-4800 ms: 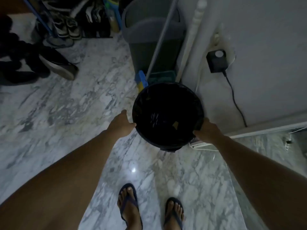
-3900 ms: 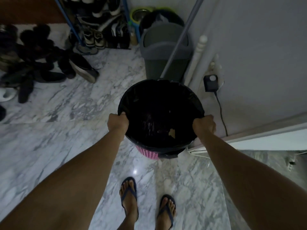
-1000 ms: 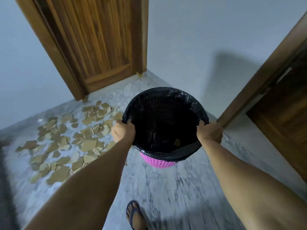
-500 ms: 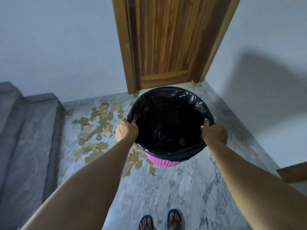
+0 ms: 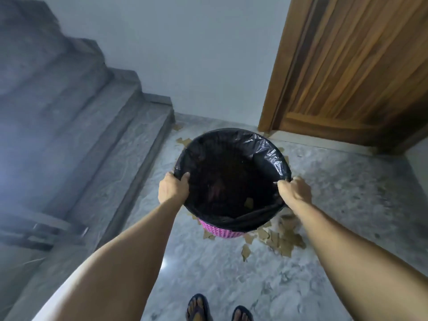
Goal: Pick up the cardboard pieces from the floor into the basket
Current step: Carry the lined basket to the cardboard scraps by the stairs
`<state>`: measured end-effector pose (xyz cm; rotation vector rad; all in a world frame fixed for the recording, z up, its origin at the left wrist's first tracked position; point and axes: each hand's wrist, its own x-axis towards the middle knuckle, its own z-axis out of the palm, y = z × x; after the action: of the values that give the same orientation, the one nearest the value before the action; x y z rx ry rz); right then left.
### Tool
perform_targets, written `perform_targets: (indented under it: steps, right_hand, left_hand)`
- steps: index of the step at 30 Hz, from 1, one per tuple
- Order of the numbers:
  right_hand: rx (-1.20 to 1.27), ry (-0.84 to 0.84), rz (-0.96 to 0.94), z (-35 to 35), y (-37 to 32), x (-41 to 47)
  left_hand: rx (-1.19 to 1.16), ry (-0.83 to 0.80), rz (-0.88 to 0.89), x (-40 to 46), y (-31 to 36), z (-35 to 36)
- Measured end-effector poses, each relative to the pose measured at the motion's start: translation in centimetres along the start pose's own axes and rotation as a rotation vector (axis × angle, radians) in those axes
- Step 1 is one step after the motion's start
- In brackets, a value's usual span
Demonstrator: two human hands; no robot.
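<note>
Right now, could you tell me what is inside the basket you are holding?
The basket is lined with a black bag. One small cardboard piece lies near the bottom. The rest of the interior is too dark to tell.

Grey-white veined marble floor (image 5: pixel 347 205), glossy, one bright light reflection near the middle. Torn tan cardboard pieces (image 5: pixel 281 239) lie scattered flat on it, densest patch right of centre, a few more toward the grey stone stair steps (image 5: pixel 129 144) at left. Two feet in dark flip-flop sandals (image 5: pixel 199 308) stand on it at bottom edge. Brown wooden door (image 5: pixel 361 72) meets the floor at the far right.
</note>
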<state>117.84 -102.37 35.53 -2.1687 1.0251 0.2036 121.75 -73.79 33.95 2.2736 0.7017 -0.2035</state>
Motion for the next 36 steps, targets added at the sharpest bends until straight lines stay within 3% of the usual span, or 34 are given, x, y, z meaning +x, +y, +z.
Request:
perform_targets:
  steps: [8, 18, 29, 36]
  right_hand:
    - [-0.063, -0.256, -0.066, 11.9, -5.5, 0.5]
    - [-0.071, -0.475, -0.101, 30.9, -8.7, 2.3]
    - [-0.025, -0.603, -0.208, 48.9, -7.6, 5.1]
    - [-0.003, -0.639, -0.272, 56.0, -3.2, 7.2]
  left_hand:
    - [-0.093, 0.044, -0.256, 5.7, -8.3, -4.5]
    - [-0.118, 0.039, -0.394, 17.2, -21.2, -6.4]
    - [-0.006, 0.163, -0.405, 26.5, -35.8, 0.1]
    - [-0.006, 0.261, -0.395, 29.3, -42.5, 5.5]
